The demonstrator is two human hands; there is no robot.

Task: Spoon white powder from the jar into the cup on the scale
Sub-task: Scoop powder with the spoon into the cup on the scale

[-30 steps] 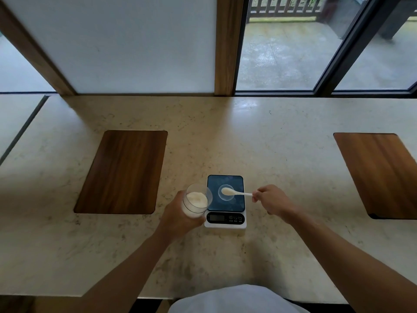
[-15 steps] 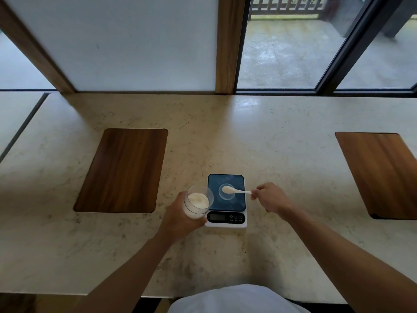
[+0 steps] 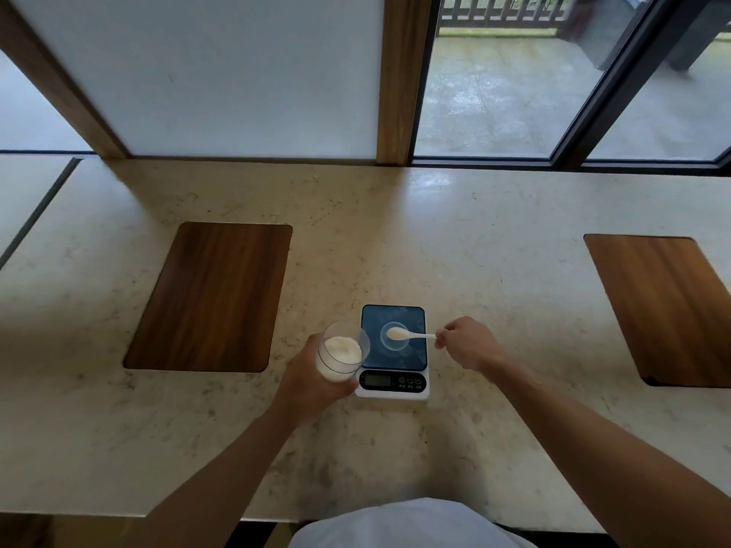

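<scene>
Brought the right hand (image 3: 464, 344) slightly leftward, closer to the right edge of the scale (image 3: 407, 361) than a second ago, leaving a shorter stretch of the spoon (image 3: 407, 334) handle showing between fingers and cup (image 3: 383, 344). Carried the spoon's bowl from the left part of the cup's mouth a shade further back half a second ago, and now to about its middle. Barely shifted the jar (image 3: 340, 357) in the left hand (image 3: 312, 381), if at all, and cannot tell any change in the powder on the spoon or in the cup.
</scene>
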